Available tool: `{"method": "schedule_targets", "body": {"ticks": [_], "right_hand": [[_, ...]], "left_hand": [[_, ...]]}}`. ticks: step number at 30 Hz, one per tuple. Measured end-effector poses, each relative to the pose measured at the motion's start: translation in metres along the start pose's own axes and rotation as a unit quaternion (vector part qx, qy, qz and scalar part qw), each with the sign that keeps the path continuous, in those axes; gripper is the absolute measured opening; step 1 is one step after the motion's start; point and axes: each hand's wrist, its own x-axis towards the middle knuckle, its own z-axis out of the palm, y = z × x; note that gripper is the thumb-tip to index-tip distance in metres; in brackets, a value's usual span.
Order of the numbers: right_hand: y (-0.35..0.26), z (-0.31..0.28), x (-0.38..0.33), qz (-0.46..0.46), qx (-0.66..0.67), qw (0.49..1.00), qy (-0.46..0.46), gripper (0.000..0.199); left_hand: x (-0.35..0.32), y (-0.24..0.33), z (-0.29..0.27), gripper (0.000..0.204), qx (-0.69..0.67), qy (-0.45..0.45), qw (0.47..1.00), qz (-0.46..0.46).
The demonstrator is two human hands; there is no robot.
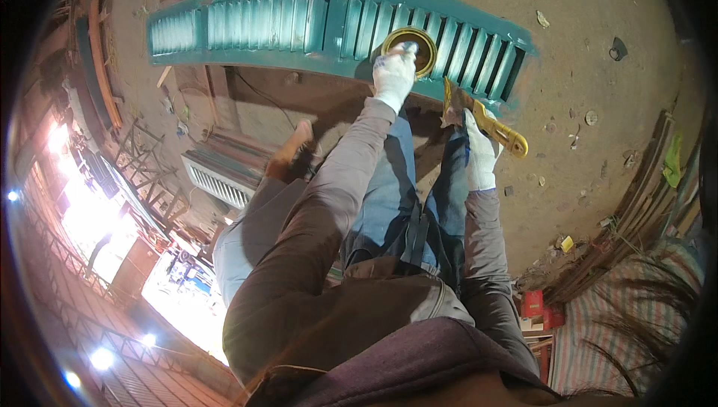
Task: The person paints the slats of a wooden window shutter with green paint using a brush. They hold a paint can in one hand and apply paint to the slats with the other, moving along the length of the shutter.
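A long green slatted panel [336, 29] lies across the ground in front of me. Over its right section is a round tin can [429, 54] with a gold-coloured rim and dark brownish insides. My left hand [393, 78], in a white glove, is closed at the can's near left rim, fingertips over the edge; part of its grip is hidden. In my gloved right hand [481, 154] is a scraper [508, 138] with a yellow handle and a stained flat blade. The blade points up toward the panel's near edge, just right of the can.
Another person's bare foot [301, 138] and grey-trousered leg are at my left. A white slatted panel [217, 180] lies near them. Long strips [636, 205], striped cloth [621, 325] and a red box [532, 304] are at the right. Metal frames [142, 156] stand far left.
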Motion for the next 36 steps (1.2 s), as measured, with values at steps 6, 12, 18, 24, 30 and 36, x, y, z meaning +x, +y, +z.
{"method": "schedule_targets", "body": {"ticks": [6, 12, 18, 24, 30, 36], "right_hand": [[-0.029, 0.030, 0.001, -0.036, -0.046, 0.998, 0.007, 0.025], [-0.023, 0.055, 0.003, -0.083, -0.103, 0.990, -0.041, 0.028], [-0.022, 0.097, -0.003, -0.085, -0.043, 0.995, -0.028, 0.035], [0.008, 0.099, 0.000, -0.091, -0.053, 0.993, -0.056, 0.037], [-0.005, 0.094, -0.006, -0.076, -0.050, 0.992, -0.082, 0.037], [0.018, 0.025, 0.006, -0.237, -0.314, 0.896, -0.203, 0.038]], "left_hand": [[-0.010, 0.009, -0.048, 0.025, -0.222, 0.018, 0.956, -0.192], [-0.051, 0.033, -0.089, 0.025, -0.347, 0.054, 0.926, -0.138], [-0.067, 0.048, -0.085, 0.022, -0.306, 0.089, 0.943, -0.096], [-0.073, 0.050, -0.077, 0.023, -0.150, 0.124, 0.981, 0.000], [-0.071, 0.043, -0.058, 0.024, -0.089, 0.155, 0.981, 0.071], [-0.057, 0.027, -0.046, 0.025, -0.121, 0.134, 0.983, 0.025]]}}
